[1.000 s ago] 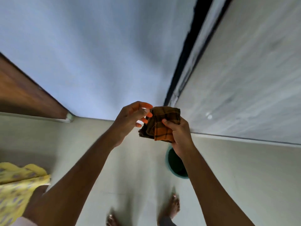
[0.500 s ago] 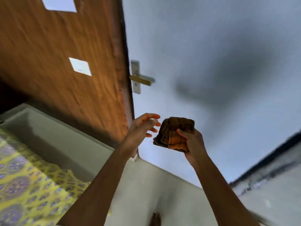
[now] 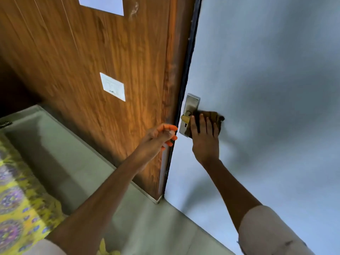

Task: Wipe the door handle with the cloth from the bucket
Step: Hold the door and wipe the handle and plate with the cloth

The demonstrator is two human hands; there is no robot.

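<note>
Cloth (image 3: 211, 116) brown plaid, bunched under right hand (image 3: 204, 133), covering brass handle (image 3: 185, 117)

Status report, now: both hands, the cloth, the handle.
Right hand pressing cloth flat over door handle. Left hand loosely curled, empty, beside the door edge. Nothing in the way.

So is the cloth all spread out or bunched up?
Bunched up. The cloth is a folded wad under the right hand, pressed over the door handle.
</note>
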